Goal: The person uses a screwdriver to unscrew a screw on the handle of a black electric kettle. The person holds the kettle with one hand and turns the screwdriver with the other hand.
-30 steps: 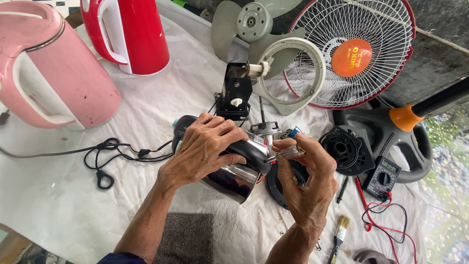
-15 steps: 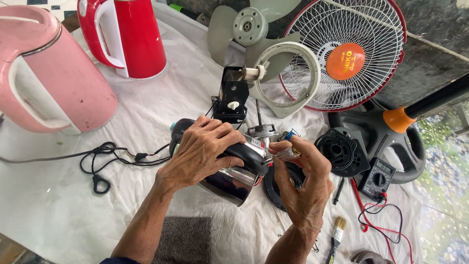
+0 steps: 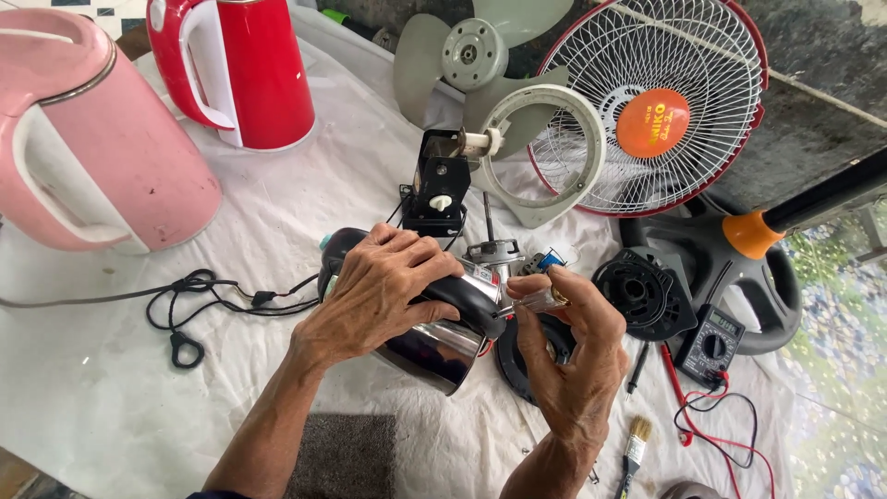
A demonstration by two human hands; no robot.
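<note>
My left hand (image 3: 379, 291) grips a steel kettle with a black handle (image 3: 434, 346), lying on its side on the white cloth (image 3: 111, 407). My right hand (image 3: 573, 356) holds a small screwdriver with a clear handle (image 3: 531, 300), its tip pointed at the kettle's handle end. Just behind the hands lies a fan motor with its shaft (image 3: 494, 249) and a black motor housing (image 3: 439, 185).
A pink kettle (image 3: 92, 139) and a red kettle (image 3: 245, 69) stand at the back left. Grey fan blades (image 3: 476, 55), a red fan grille (image 3: 661, 102), a black fan base (image 3: 739, 268), a multimeter (image 3: 710, 344) with red leads, a brush (image 3: 633, 444) and a black cord (image 3: 199, 300) surround the hands.
Both hands stay on the kettle and the screwdriver; the right hand has shifted slightly down and closer to the kettle's handle end.
</note>
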